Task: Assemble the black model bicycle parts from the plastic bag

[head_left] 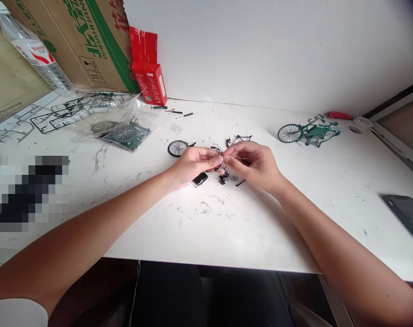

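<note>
Between thumb and fingers, my left hand pinches a small silver and black model bicycle handlebar. My right hand meets it from the right, thumb and forefinger pressed together at the handlebar's edge. Whatever tiny part sits in that right pinch is hidden by the fingertips. Around the hands on the white table lie black model bicycle parts: a spoked wheel, a frame partly covered by my right hand, a small black rectangular piece and a crank-like piece.
A green model bicycle stands at the right rear. Bagged green parts, part frames and small screwdrivers lie at the left rear. Behind are a red packet, a carton and a bottle. A phone lies right.
</note>
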`<state>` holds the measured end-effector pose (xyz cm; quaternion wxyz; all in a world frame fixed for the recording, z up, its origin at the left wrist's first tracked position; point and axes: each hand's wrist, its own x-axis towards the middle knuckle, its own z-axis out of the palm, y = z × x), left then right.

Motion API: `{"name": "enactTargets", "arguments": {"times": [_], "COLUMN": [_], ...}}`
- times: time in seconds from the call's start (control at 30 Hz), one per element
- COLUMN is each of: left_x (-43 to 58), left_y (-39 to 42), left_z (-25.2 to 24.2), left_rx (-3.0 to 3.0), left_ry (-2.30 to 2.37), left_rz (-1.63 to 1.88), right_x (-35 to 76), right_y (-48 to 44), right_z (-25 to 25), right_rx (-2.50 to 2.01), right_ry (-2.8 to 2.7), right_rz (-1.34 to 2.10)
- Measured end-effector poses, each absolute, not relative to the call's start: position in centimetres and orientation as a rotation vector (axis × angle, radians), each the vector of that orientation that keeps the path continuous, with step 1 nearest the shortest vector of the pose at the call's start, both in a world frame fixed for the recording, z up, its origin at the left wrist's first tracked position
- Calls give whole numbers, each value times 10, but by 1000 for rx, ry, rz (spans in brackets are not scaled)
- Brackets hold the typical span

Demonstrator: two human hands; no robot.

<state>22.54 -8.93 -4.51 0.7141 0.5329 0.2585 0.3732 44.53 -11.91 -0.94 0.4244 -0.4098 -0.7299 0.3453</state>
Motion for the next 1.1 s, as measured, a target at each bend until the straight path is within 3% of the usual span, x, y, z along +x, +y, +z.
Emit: {"name": "enactTargets", "arguments": {"times": [0.23,1.1], "left_x": [227,229], "left_y": [-88,-89], "left_z": [-48,-45], "left_rx": [1229,1176], "left_ry": [601,609], "left_rz": [845,910], "right_x": [445,442], "right_y": [-128,-124], "right_z": [3,-5], "right_rx": [-1073,-1068], "right_ry": [-2101,-1870], "right_rz": [449,890]}}
